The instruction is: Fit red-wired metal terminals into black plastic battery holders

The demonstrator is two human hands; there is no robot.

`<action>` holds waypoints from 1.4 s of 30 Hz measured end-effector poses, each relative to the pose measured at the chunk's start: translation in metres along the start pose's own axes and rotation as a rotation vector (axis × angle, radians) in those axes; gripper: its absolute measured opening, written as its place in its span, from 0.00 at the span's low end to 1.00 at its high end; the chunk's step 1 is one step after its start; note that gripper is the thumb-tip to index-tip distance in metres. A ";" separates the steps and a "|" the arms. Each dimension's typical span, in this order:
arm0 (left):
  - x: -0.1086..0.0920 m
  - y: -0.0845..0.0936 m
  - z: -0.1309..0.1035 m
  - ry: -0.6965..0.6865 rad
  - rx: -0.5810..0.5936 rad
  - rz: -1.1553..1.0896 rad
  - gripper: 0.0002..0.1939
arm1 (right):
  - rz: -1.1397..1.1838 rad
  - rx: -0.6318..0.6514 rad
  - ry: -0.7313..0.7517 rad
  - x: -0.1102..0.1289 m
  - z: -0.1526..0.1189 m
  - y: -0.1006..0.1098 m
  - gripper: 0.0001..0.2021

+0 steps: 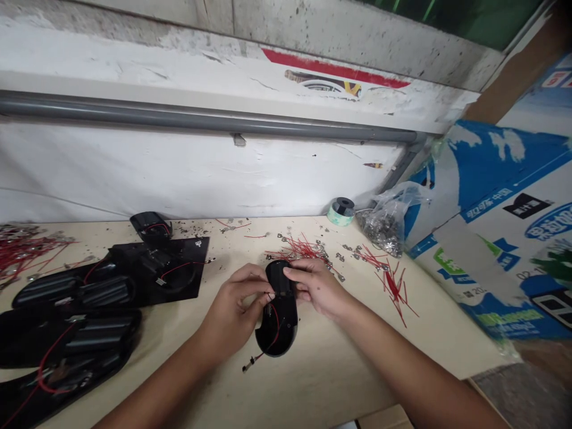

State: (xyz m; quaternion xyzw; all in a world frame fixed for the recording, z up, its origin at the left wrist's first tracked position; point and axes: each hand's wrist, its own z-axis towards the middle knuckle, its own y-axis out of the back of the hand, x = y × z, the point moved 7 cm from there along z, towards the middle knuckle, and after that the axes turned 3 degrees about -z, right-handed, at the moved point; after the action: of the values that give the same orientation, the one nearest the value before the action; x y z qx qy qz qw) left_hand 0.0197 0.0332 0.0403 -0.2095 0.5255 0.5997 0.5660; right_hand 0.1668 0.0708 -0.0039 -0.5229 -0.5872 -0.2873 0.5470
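Observation:
A black plastic shell [279, 322] with a rounded lower end lies near the middle of the table, between my two hands. Inside it runs a red wire [277, 322], and a small connector [248, 364] hangs out past its lower left edge. My left hand [243, 298] pinches at the shell's left side, thumb and fingertips together on a small part too tiny to make out. With thumb on top and fingers at the side, my right hand [315, 283] grips the shell's upper right part.
Several black shells with wires [98, 292] lie at left. Red wires with metal tabs [393, 286] are scattered behind and right of my hands. A green tape roll [341, 212], a plastic bag of metal parts [384, 220] and a blue-white box [500, 226] stand at back right.

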 end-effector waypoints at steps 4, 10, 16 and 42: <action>-0.005 -0.004 -0.001 -0.057 0.068 0.137 0.12 | -0.071 0.008 0.013 -0.005 0.001 0.002 0.15; -0.004 -0.010 -0.006 -0.129 0.152 0.288 0.16 | -0.138 -0.034 0.013 -0.009 0.003 0.002 0.17; -0.008 -0.012 -0.010 -0.206 0.199 0.364 0.21 | -0.083 -0.023 -0.021 -0.011 0.004 0.000 0.18; 0.038 -0.037 -0.019 0.762 0.072 -1.102 0.23 | -0.191 -0.083 0.067 0.002 0.000 0.001 0.22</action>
State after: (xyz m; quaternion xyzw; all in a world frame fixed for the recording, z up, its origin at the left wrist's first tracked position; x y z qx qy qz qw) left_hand 0.0360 0.0274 -0.0128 -0.6254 0.5244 0.0893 0.5708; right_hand 0.1678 0.0714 -0.0025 -0.4766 -0.6036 -0.3795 0.5144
